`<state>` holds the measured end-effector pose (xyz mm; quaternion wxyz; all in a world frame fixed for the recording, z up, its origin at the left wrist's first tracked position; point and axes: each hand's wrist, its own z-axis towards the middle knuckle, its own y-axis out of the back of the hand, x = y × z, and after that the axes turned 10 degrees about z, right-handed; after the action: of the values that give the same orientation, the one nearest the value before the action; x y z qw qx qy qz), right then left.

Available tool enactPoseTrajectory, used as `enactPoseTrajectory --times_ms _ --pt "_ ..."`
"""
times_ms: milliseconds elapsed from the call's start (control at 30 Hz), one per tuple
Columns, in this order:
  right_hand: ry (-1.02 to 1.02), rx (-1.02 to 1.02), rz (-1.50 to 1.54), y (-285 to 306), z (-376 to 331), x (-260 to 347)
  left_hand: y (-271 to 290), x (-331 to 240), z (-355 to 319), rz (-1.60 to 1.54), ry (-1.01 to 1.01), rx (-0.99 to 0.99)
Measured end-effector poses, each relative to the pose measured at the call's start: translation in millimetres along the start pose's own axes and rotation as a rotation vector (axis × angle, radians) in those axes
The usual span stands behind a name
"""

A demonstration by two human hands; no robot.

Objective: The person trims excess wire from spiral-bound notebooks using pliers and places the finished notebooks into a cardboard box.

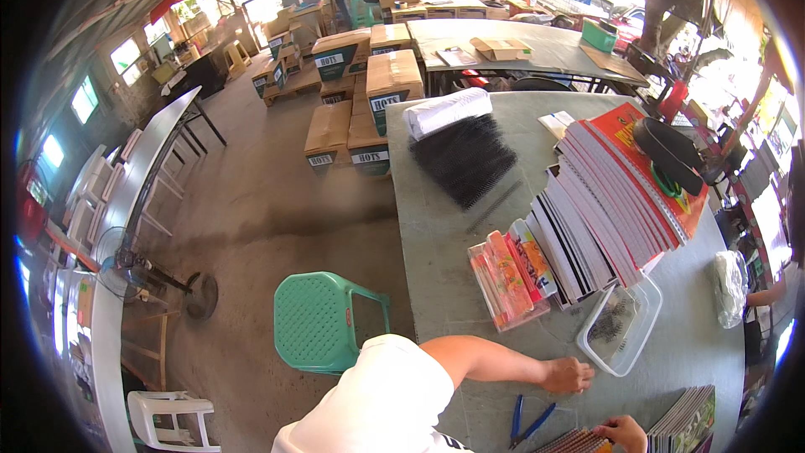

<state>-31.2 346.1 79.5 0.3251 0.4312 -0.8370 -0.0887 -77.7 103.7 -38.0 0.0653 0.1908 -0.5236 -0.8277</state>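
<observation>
My left hand (568, 375) rests low over the grey-green table (444, 285), its fingers curled together; whatever they may hold is too small to make out. Beside it stands a clear plastic tub (620, 323) with small dark bits inside. At the lower edge my right hand (625, 434) is closed on the edge of a spiral-bound booklet (579, 443), which is partly cut off by the picture's rim. Between the hands and the near edge lie blue-handled pliers (528, 424), their handles spread. A stack of booklets (683, 421) sits right of my right hand.
Tall leaning stacks of bound books (599, 201) fill the table's right side, near clear packs (507, 277) of orange items. Black plastic coils (465, 159) lie farther back by a white roll (449, 113). A green stool (314, 319) stands left; cardboard boxes (394, 84) are piled beyond.
</observation>
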Motion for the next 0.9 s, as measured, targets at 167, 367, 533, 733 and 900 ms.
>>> enactPoseTrajectory --times_ms 167,367,533,733,900 --pt "0.225 0.038 0.205 9 14 -3 2 -6 -9 0.177 0.018 0.015" --pt "0.311 -0.036 0.398 28 11 28 85 10 21 -0.087 0.089 -0.302" --pt "0.384 -0.309 0.539 39 32 110 135 23 71 0.244 0.34 -0.447" --pt "0.232 -0.507 -0.119 15 -20 88 110 -16 -26 -0.258 0.169 0.293" --pt "-0.02 -0.4 -0.112 -44 -52 45 70 -30 -57 0.021 -0.293 0.466"
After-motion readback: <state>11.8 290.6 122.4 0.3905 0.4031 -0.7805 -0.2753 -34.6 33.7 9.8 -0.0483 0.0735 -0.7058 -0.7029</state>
